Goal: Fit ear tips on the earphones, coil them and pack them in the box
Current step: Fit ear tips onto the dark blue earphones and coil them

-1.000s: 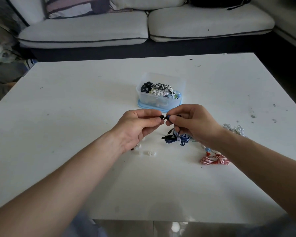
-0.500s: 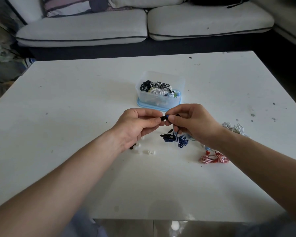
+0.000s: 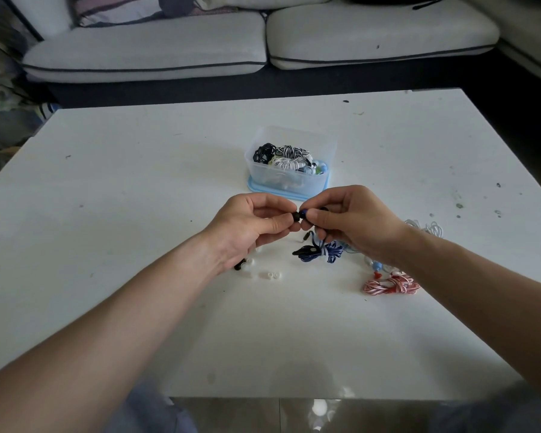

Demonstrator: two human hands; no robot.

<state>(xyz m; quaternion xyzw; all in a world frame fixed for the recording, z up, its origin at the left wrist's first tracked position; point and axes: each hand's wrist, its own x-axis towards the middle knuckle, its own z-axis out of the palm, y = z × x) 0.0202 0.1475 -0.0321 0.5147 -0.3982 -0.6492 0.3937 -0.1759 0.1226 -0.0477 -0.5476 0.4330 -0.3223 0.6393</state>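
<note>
Fingertips of our left hand pinch a black ear tip, thumb above and forefinger below, with the other fingers curled loosely underneath. Facing it, our right hand pinches the blue earbud between thumb and forefinger, its remaining fingers folded around the wire. Tip and bud meet in the narrow gap between the two hands, held above the table and just in front of the box. We cannot tell whether the tip is already seated on the bud; the parts are too small.

What matters for the coming move, as we judge it, is the line the two pieces share. It runs side to side, hand to hand, with the tip on the left and the bud on the right. Any push should follow that axis, each hand pressing toward the other, and both are equally near.

From the right hand the wire drops to a blue and black cable bundle on the table. Near our left wrist lie loose white ear tips. Off to the right sit red and white striped earphones, with white earphones beyond them. The clear box, resting on a blue lid, already holds several coiled sets
</note>
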